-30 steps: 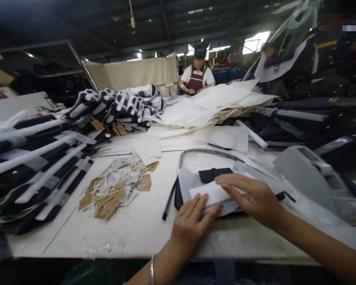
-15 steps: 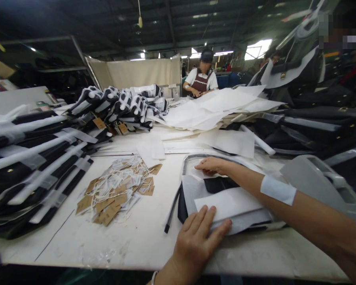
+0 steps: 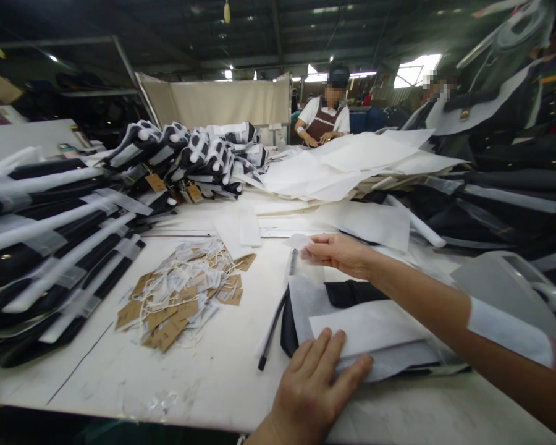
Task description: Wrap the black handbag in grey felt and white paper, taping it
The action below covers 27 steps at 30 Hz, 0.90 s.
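Hands: left hand (image 3: pixel 312 386) open, fingers a little spread, palm down on the near-left edge of the white paper (image 3: pixel 375 327), gripping nothing. Right hand (image 3: pixel 343 253) reaches past it, fingers bent in and bunched at a whitish wrap (image 3: pixel 301 241). Blur there, cannot tell if it's pinched. White patch (image 3: pixel 509 330) round the right forearm.

Bag (image 3: pixel 288 334) lies flat on the surface (image 3: pixel 222 395), under both arms: black corner out on the left, pale sheet (image 3: pixel 301 296) over it, white paper on top, black band (image 3: pixel 356 293) just beyond that. Black strap (image 3: pixel 273 334) beside the bag's left side, loose end toward the near edge.

Left of the strap: loose heap of tags (image 3: pixel 173 309), brown and white, cords tangled. Far left, pile of black bags (image 3: pixel 9 272) with white rods and clear tape. Grey piece (image 3: pixel 500 284) to the right.

Further back: wrapped bundles (image 3: pixel 204 154), stack of white sheets (image 3: pixel 347 164), dark bags (image 3: pixel 514 185) at right. Co-worker (image 3: pixel 327 120) in an apron behind the stack, beige partition (image 3: pixel 222 102) alongside.
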Each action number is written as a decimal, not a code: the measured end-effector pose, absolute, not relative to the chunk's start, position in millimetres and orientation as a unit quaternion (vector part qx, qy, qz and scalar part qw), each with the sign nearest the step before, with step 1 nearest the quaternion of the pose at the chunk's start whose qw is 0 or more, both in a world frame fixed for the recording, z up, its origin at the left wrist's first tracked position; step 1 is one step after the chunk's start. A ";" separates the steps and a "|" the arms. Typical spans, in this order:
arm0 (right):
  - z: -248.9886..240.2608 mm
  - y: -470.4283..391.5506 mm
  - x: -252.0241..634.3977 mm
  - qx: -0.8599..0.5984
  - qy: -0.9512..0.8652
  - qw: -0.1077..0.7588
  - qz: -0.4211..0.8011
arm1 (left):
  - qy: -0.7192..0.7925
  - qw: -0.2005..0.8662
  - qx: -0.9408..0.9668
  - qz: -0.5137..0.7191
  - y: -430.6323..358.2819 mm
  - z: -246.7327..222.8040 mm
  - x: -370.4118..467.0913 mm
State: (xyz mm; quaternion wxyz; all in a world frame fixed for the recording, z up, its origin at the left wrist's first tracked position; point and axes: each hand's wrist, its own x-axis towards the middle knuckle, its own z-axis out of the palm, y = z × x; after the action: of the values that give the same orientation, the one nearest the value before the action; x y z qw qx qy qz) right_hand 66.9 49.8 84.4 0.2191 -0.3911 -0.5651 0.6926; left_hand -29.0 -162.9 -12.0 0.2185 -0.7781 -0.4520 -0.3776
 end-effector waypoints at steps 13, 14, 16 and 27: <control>56.6 -84.8 149.2 -0.128 -0.890 0.298 0.320 | -0.443 0.160 -0.783 -0.406 -162.5 -10.4 -28.4; 53.1 -87.2 151.3 -0.117 -0.893 0.302 0.313 | -0.441 0.149 -0.787 -0.406 -162.9 -11.6 -29.0; 50.0 -90.2 154.7 -0.116 -0.893 0.305 0.310 | -0.438 0.127 -0.795 -0.400 -164.5 -13.1 -30.9; 50.8 -99.4 165.5 -0.078 -0.880 0.345 0.318 | -0.473 0.092 -0.783 -0.393 -169.9 -14.6 -35.6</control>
State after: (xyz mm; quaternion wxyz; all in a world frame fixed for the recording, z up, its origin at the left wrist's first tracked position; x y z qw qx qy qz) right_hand 165.5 -99.4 50.8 0.3449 -0.0782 -0.8795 0.3184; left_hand -35.6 -169.9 -14.6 0.0924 -0.7832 -0.4732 -0.3926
